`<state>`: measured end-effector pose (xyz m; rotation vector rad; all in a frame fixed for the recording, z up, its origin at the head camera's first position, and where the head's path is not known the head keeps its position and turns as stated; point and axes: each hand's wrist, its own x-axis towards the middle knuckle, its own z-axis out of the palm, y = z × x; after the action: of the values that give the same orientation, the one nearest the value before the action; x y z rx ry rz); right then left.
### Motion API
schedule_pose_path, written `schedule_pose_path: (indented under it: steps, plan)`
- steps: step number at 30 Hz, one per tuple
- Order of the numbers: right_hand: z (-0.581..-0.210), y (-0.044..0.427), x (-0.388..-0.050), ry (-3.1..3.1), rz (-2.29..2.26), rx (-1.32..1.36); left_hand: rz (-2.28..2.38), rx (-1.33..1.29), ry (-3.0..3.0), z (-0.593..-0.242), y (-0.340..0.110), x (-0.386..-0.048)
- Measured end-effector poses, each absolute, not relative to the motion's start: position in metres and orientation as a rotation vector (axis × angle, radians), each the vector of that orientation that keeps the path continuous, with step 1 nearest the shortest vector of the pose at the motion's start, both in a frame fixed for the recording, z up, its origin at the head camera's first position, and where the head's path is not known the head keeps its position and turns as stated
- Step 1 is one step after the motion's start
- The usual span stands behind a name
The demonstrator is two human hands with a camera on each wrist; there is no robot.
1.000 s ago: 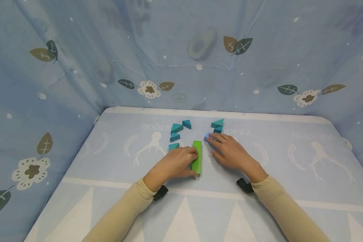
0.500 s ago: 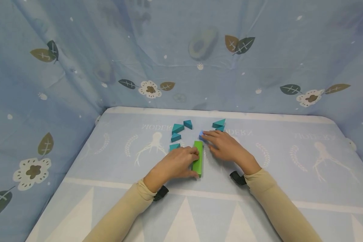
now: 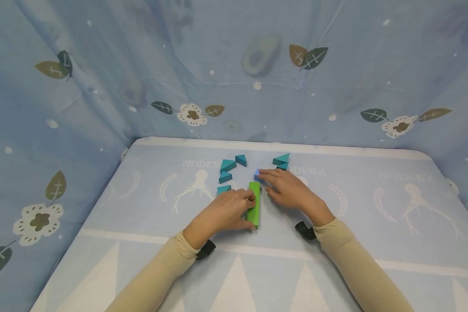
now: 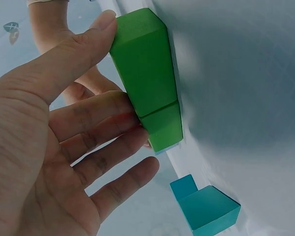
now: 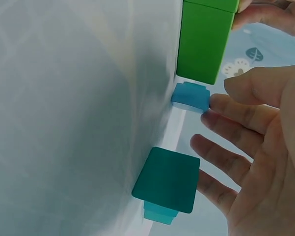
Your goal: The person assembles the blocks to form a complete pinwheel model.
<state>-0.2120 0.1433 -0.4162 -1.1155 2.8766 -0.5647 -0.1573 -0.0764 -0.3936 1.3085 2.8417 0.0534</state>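
Note:
In the head view my left hand rests along the left side of two green blocks laid end to end. The left wrist view shows its thumb on the near end of the green blocks and other fingertips on their side. A small blue block sits by their far end; whether they touch I cannot tell. My right hand has extended fingers, the tips touching the blue block's right side. The right wrist view shows index and middle fingertips against the blue block, the thumb off it.
Several teal triangular blocks stand left of the green ones, such as one near the back and one beside my left hand. Two more, including a light teal one, lie beyond my right hand. A patterned curtain hangs behind the table.
My right hand has moved left, and the blue block has slid left with it from right of the green blocks to their far end. The left hand has stayed nearly still.

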Motion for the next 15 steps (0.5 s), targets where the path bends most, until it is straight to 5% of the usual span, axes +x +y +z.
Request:
schedule_pose_path:
  steps: [15]
  plan:
    - [-0.4198,0.1410,-0.2122,2.854,-0.572,-1.147,0.049,1.319,2.849,-0.3953,-0.0769,-0.1576]
